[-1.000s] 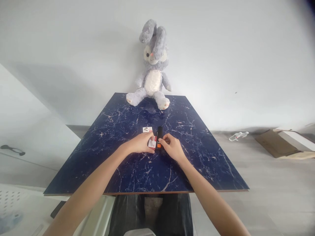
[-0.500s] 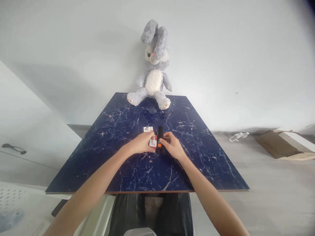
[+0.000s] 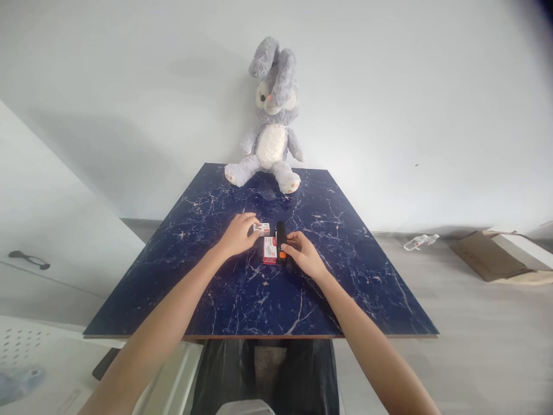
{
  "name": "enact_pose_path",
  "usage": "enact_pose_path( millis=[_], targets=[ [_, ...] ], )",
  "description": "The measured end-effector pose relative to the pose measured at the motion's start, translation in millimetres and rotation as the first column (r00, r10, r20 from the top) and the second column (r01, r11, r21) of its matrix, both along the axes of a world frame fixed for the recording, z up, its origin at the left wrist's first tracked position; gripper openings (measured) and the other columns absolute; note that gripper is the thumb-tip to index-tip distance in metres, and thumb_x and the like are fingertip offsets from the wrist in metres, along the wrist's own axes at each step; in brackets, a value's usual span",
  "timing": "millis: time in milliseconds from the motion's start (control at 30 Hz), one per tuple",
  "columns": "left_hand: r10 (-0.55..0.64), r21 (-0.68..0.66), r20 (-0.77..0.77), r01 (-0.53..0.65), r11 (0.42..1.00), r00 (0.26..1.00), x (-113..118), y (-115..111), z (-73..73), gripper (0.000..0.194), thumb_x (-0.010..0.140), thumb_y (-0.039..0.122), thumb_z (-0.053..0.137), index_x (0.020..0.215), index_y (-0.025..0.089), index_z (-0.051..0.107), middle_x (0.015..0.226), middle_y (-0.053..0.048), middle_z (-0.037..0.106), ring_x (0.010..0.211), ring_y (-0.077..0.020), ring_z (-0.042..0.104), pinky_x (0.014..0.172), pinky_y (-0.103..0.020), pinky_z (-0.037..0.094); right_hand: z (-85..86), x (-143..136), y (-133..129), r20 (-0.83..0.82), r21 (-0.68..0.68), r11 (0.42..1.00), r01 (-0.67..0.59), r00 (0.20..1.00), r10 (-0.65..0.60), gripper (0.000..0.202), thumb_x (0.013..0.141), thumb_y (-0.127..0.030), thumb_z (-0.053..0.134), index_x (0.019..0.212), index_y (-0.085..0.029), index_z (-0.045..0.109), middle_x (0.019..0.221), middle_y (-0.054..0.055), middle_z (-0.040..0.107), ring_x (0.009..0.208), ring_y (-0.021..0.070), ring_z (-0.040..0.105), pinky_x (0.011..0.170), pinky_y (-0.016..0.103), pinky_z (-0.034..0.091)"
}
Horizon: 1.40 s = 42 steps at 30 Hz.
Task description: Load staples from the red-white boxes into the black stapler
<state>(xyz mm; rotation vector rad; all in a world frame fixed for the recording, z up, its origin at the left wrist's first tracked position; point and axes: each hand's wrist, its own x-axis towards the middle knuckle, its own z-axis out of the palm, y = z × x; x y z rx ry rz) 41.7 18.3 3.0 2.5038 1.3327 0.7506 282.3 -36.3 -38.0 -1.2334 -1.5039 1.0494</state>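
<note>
My right hand is closed on the right side of a black stapler with an orange patch at its near end. The stapler lies lengthwise on the dark blue table. Against its left side is a red-and-white staple box with a grey picture on top. Just behind that box sits a smaller white box with dark and red print. My left hand has its thumb and fingers at the left end of this smaller box, partly covering it.
A grey plush rabbit sits at the table's far edge against the wall. The blue marbled tabletop has its near edge by my lap. On the floor to the right lie a clear plastic bottle and an opened cardboard box.
My left hand has let go of the red-and-white staple box and moved back and left to the smaller white box. My right hand stays on the stapler.
</note>
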Motion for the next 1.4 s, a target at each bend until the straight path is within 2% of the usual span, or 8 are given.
enact_pose_path(
  millis=[200, 433, 567, 667, 767, 933, 1233, 1400],
  targets=[
    [0.011, -0.034, -0.104, -0.014, 0.999, 0.995, 6, 8, -23.4, 0.042, 0.104, 0.041, 0.037, 0.126, 0.021, 0.067, 0.109, -0.01, 0.065, 0.102, -0.0259, 0.055, 0.095, -0.042, 0.041, 0.9, 1, 0, -0.006, -0.02, 1.0, -0.019, 1.0, 0.019, 0.028, 0.082, -0.042, 0.068, 0.1, -0.023, 0.055, 0.105, 0.003, 0.071, 0.103, 0.0211, 0.068, 0.093, 0.037, 0.053],
    [-0.109, -0.206, 0.041, 0.115, 0.972, 0.993, 8, 0, -11.8, 0.063, 0.106, 0.049, 0.017, 0.106, 0.021, 0.073, 0.099, -0.009, 0.066, 0.096, -0.0251, 0.056, 0.093, -0.041, 0.043, 4.0, 1, -1, -0.006, -0.023, 1.0, -0.002, 1.0, 0.002, 0.028, 0.082, -0.041, 0.068, 0.1, -0.024, 0.056, 0.106, 0.003, 0.07, 0.104, 0.021, 0.067, 0.093, 0.036, 0.053],
    [-0.191, -0.303, 0.026, 0.19, 0.934, 0.981, -11, -1, -5.1, 0.077, 0.09, 0.065, 0.054, 0.155, 0.031, 0.034, 0.151, -0.01, 0.046, 0.137, -0.0331, 0.042, 0.109, -0.045, 0.036, 3.2, 2, -1, 0.033, -0.037, 0.999, 0.012, 0.999, -0.01, 0.031, 0.083, -0.042, 0.066, 0.106, -0.024, 0.057, 0.111, 0.004, 0.07, 0.104, 0.0216, 0.067, 0.09, 0.037, 0.055],
    [-0.21, -0.395, -0.052, 0.173, 0.902, 0.976, -17, -5, -8.4, 0.131, 0.061, 0.069, 0.08, 0.162, 0.032, 0.005, 0.165, -0.013, 0.022, 0.148, -0.0414, 0.026, 0.11, -0.048, 0.035, 0.7, 1, -2, 0.073, -0.011, 1.0, 0.029, 0.997, -0.028, 0.031, 0.084, -0.042, 0.065, 0.109, -0.025, 0.057, 0.112, 0.004, 0.07, 0.105, 0.0215, 0.067, 0.091, 0.036, 0.055],
    [-0.172, -0.344, -0.06, 0.142, 0.928, 0.983, -8, -6, -19.5, 0.138, 0.057, 0.069, 0.082, 0.162, 0.029, 0.002, 0.164, -0.016, 0.025, 0.147, -0.0422, 0.029, 0.112, -0.05, 0.033, -1.0, 2, -1, 0.1, 0.029, 0.999, 0.041, 0.994, -0.044, 0.031, 0.085, -0.04, 0.063, 0.111, -0.024, 0.057, 0.115, 0.005, 0.07, 0.105, 0.0214, 0.068, 0.091, 0.036, 0.056],
    [-0.221, -0.223, -0.026, 0.21, 0.952, 0.975, 44, 24, -38.5, 0.136, 0.059, 0.072, 0.079, 0.162, 0.022, 0.004, 0.162, -0.019, 0.028, 0.148, -0.0394, 0.028, 0.116, -0.047, 0.029, -1.9, 25, 15, 0.217, 0.104, 0.973, 0.207, 0.95, -0.226, 0.031, 0.087, -0.035, 0.056, 0.116, -0.023, 0.058, 0.118, 0.008, 0.071, 0.102, 0.0227, 0.071, 0.089, 0.037, 0.056],
    [-0.207, -0.137, -0.027, 0.201, 0.97, 0.978, 223, 95, -39.4, 0.126, 0.061, 0.063, 0.081, 0.158, 0.009, 0.021, 0.151, -0.026, 0.044, 0.138, -0.0397, 0.044, 0.109, -0.043, 0.037, -5.9, 153, 69, 0.418, 0.272, 0.788, 0.553, 0.67, -0.614, 0.043, 0.091, -0.038, 0.041, 0.119, -0.017, 0.065, 0.111, 0.013, 0.074, 0.106, 0.0286, 0.067, 0.096, 0.04, 0.048],
    [-0.171, -0.076, -0.112, 0.163, 0.984, 0.979, 240, 92, -40.3, 0.12, 0.067, 0.068, 0.075, 0.158, 0.011, 0.023, 0.146, -0.024, 0.052, 0.137, -0.042, 0.044, 0.109, -0.047, 0.036, -13.9, 175, 79, 0.398, 0.284, 0.764, 0.58, 0.653, -0.644, 0.045, 0.092, -0.041, 0.04, 0.121, -0.018, 0.065, 0.112, 0.012, 0.073, 0.105, 0.0273, 0.066, 0.096, 0.039, 0.047]
  ],
)
